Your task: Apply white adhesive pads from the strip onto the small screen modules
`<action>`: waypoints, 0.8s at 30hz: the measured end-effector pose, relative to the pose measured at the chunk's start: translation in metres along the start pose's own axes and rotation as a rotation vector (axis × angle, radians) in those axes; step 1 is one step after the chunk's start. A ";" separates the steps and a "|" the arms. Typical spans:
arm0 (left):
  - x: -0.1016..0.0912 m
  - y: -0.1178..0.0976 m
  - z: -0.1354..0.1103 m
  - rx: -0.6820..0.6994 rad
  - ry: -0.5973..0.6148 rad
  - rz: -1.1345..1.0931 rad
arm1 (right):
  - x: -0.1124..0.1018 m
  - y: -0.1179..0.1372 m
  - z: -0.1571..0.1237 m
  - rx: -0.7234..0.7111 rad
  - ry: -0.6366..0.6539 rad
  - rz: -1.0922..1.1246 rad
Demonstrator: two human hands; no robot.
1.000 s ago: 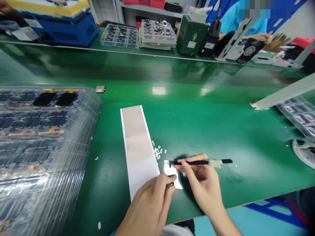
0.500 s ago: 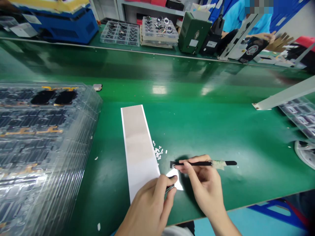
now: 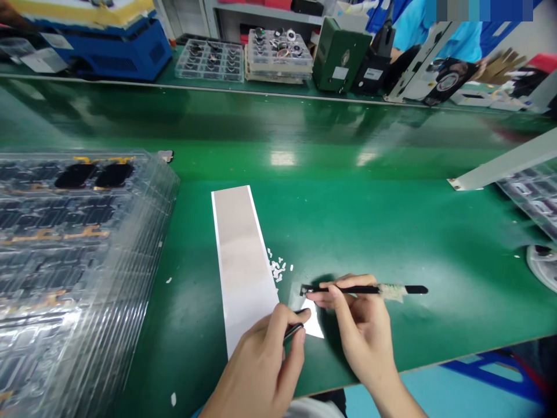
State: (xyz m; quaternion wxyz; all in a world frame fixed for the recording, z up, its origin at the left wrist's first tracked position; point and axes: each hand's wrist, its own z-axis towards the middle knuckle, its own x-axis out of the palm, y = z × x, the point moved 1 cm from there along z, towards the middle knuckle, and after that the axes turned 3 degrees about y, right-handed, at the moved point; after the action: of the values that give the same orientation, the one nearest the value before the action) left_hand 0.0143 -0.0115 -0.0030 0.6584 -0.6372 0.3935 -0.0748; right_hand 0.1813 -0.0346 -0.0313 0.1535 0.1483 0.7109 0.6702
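Note:
My left hand (image 3: 265,360) is closed, its thumb and index finger pinching a small dark, flat piece with a shiny edge (image 3: 293,331). Most of that piece is hidden by the fingers. In my right hand (image 3: 361,325) lies a slim black pen-like tool (image 3: 415,289), held nearly level, with pale tape (image 3: 391,291) wrapped round its rear part. Its left end shows a small dark and shiny bit whose kind I cannot make out. A bright white patch (image 3: 313,322) lies on the table between the hands. The white paper strip (image 3: 241,249) runs beside and under my left hand.
Small white scraps (image 3: 277,268) lie right of the strip. Stacked clear trays (image 3: 87,232) with dark screens fill the left. A white post (image 3: 500,162) stands at right, near more trays (image 3: 531,194). Parts boxes (image 3: 281,55) line the back shelf, with a person in blue beyond.
My left hand has shifted slightly left and away from the tool's tip. The black tool's rear end reaches a little farther right and its tip has turned slightly. The view has moved slightly.

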 end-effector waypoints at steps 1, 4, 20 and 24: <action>0.000 -0.001 0.000 -0.002 -0.001 -0.005 | 0.000 0.000 0.000 -0.020 -0.004 -0.001; -0.001 -0.004 0.000 -0.005 -0.012 -0.012 | 0.000 0.000 -0.001 -0.070 -0.002 -0.005; -0.008 -0.003 -0.003 -0.171 -0.232 -0.540 | 0.001 0.025 -0.002 -0.358 -0.028 0.087; -0.014 0.001 -0.001 -0.106 -0.120 -0.802 | 0.006 0.039 -0.005 -0.423 0.029 0.117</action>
State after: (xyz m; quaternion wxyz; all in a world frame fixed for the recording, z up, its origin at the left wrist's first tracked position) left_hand 0.0035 -0.0036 0.0022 0.5651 -0.7763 0.0781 -0.2682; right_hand 0.1739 -0.0342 0.0082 0.1318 0.1444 0.5468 0.8141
